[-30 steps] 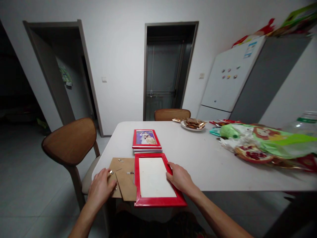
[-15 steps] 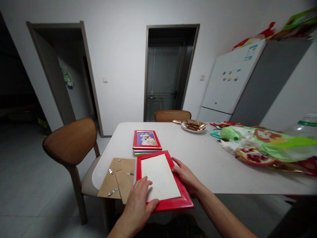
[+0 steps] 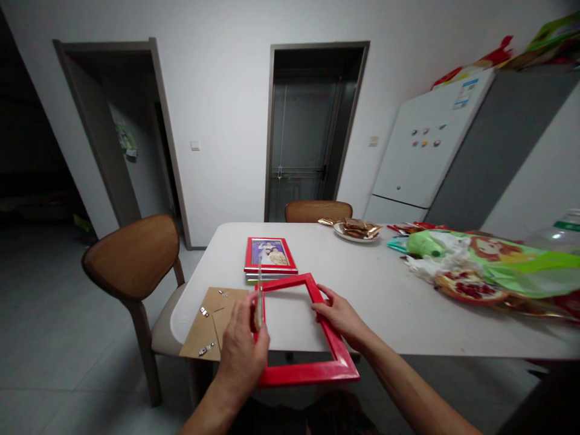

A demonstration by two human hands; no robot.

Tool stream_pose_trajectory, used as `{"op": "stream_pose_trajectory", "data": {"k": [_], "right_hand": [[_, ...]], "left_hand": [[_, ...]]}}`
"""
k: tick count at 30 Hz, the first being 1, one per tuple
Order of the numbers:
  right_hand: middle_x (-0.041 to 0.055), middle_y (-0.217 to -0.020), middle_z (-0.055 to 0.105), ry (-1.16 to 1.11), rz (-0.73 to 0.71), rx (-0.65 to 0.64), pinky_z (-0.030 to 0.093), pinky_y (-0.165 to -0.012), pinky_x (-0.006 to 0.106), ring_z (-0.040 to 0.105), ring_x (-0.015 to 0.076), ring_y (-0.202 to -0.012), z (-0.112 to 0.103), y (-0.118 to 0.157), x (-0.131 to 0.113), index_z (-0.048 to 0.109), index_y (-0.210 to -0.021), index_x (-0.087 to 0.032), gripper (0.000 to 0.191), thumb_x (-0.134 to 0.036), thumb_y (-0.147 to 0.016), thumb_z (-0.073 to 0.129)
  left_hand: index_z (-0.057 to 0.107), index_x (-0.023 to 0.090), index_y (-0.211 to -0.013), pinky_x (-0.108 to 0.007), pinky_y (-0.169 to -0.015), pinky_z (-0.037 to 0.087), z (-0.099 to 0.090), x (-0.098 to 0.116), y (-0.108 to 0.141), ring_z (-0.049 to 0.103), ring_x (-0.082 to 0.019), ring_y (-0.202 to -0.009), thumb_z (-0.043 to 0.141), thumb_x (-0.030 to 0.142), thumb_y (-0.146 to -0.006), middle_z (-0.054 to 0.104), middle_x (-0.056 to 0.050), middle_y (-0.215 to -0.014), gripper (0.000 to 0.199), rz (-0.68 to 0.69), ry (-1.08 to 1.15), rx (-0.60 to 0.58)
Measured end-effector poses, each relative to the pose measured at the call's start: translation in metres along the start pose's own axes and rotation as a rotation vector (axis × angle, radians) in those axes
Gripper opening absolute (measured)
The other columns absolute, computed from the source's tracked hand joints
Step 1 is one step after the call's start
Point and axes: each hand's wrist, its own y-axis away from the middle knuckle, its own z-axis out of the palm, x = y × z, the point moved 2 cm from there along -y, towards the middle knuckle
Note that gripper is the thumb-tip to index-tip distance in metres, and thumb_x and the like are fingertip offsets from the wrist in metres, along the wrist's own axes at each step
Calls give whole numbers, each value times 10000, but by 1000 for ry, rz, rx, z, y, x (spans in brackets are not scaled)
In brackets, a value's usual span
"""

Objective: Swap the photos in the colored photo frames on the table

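Note:
A red picture frame (image 3: 312,373), its middle now open, is tilted over the table's front edge. My right hand (image 3: 339,314) grips its right side, thumb on top. Over the frame's left side, my left hand (image 3: 244,341) is closed on a thin sheet (image 3: 260,296), seen nearly edge-on. To the left lie brown backing boards (image 3: 199,326) with small metal clips, partly hidden by my left hand. Behind the red frame is a stack of frames, the top one a red frame with a photo (image 3: 270,254).
The white table (image 3: 385,302) bears a plate of wrapped snacks (image 3: 356,230) at the back, and green packaging (image 3: 512,260) with a cut pomegranate (image 3: 471,287) at the right. Wooden chairs stand left (image 3: 131,257) and behind (image 3: 318,211). A jar (image 3: 564,235) is at the far right.
The white sheet that lay in the red frame is out of it, turned up on edge in my left hand. My left hand has closed and shifted left. My right hand still holds the frame.

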Motion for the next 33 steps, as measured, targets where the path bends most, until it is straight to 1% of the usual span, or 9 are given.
{"op": "stream_pose_trajectory", "data": {"k": [2,4,9,13,19,23,26,30,33], "right_hand": [[-10,-600,582,220,-48,62,402,-493,219,544,127,-520,-4,-5,12,379,-1228,-115,549,-237,-697,453],[22,-666,615,417,-83,112,402,-540,226,560,140,-579,-7,-8,20,443,-1182,-105,494,-246,-708,434],[78,-855,640,719,-140,177,389,-653,233,577,165,-735,-5,-6,24,505,-1126,-127,422,-256,-733,422],[91,-944,615,858,-165,185,369,-732,238,558,176,-848,-3,-4,24,546,-1066,-148,363,-256,-742,426],[111,-934,588,905,-196,187,369,-756,263,542,189,-861,-2,-5,27,549,-1059,-128,363,-256,-751,405],[116,-978,566,847,-306,230,354,-822,287,508,195,-917,5,0,20,563,-1032,-123,347,-225,-729,428],[102,-993,573,647,-355,164,382,-799,289,530,175,-858,21,7,10,537,-1067,-124,377,-228,-717,441],[36,-774,612,218,-216,-92,418,-547,244,538,118,-576,57,11,5,472,-1135,-132,440,-251,-712,436],[-38,-607,552,-108,-95,-180,362,-433,201,476,84,-454,80,10,-2,422,-1163,-135,524,-193,-646,478]], "left_hand": [[391,197,-1136,-356,-812,425,-16,-17,2,535,-223,-949,453,154,-703,554,-70,-1037,439,-137,4,54],[423,197,-1104,-366,-839,405,-26,-34,8,532,-235,-973,466,191,-697,565,-67,-1049,409,-230,8,58],[443,210,-1102,-361,-796,422,-30,-64,26,543,-253,-982,471,278,-706,580,-61,-1082,403,-361,-34,-55],[462,184,-1096,-390,-816,393,-27,-68,30,543,-261,-970,440,298,-745,587,-90,-1071,370,-321,-256,-192],[522,167,-1024,-382,-819,373,-30,-60,27,533,-253,-934,440,298,-752,610,-97,-974,312,-178,-537,-237],[516,178,-1055,-401,-848,364,-28,-60,29,504,-254,-987,467,274,-727,590,-93,-1039,346,-140,-529,-265],[486,186,-1119,-435,-936,303,-20,-58,34,433,-254,-1105,503,254,-696,513,-103,-1186,430,-75,-433,-333],[437,203,-1187,-496,-991,217,-5,-52,41,311,-271,-1214,519,205,-660,392,-100,-1308,533,-2,-373,-423],[409,185,-1215,-504,-995,214,9,-51,40,268,-268,-1238,480,105,-625,349,-103,-1335,600,52,-391,-426]]}}
